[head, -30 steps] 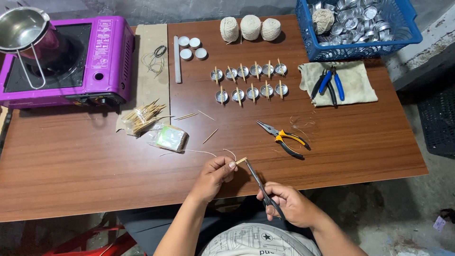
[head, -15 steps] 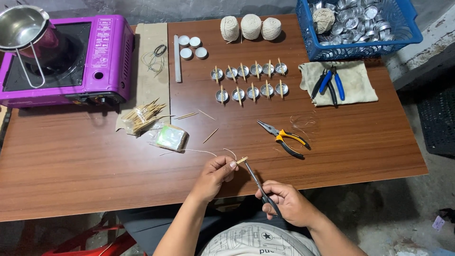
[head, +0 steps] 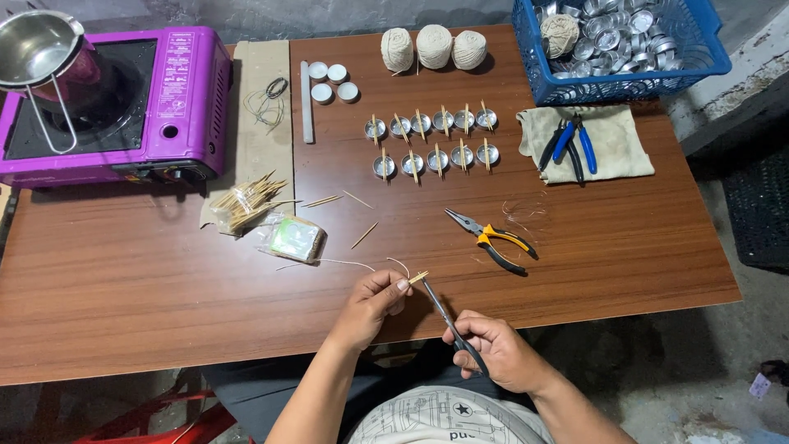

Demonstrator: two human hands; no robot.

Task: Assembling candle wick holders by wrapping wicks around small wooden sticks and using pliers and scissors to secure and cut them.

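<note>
Left hand [head: 374, 300] is pinching a short wooden stick [head: 418, 278] btwn thumb and fingertips, just over the near edge of the table [head: 164, 288]. A thin pale string [head: 362, 264] is trailing from the stick back toward the small clear packet [head: 294, 238]. Right hand [head: 497, 349] is closed round the handles of a slim dark tool [head: 448, 325], prob. scissors or thin pliers; its tip is meeting the stick right beside the left fingertips. Can't tell if the tip is gripping or only touching.

Handling, as a judgement: the stick is looking v. light, stiff but thin, so likely snapping if squeezed hard or bent; best held near the middle, w/ the end left free for the tool. The string is looking soft and limp, no weight, likely slipping unless pinched against the wood.

Round about: orange-handled pliers [head: 493, 238] are lying just beyond the hands, apart from them. A bundle of sticks [head: 246, 201] is sitting left of the packet, w/ a few loose ones near it. Two rows of small metal cups [head: 431, 140] w/ sticks laid across are standing further back, three balls of twine [head: 433, 47] behind them. Blue basket [head: 707, 62] of empty cups is at the far right corner, purple stove [head: 193, 99] w/ a steel pot [head: 37, 45] at the far left.
</note>
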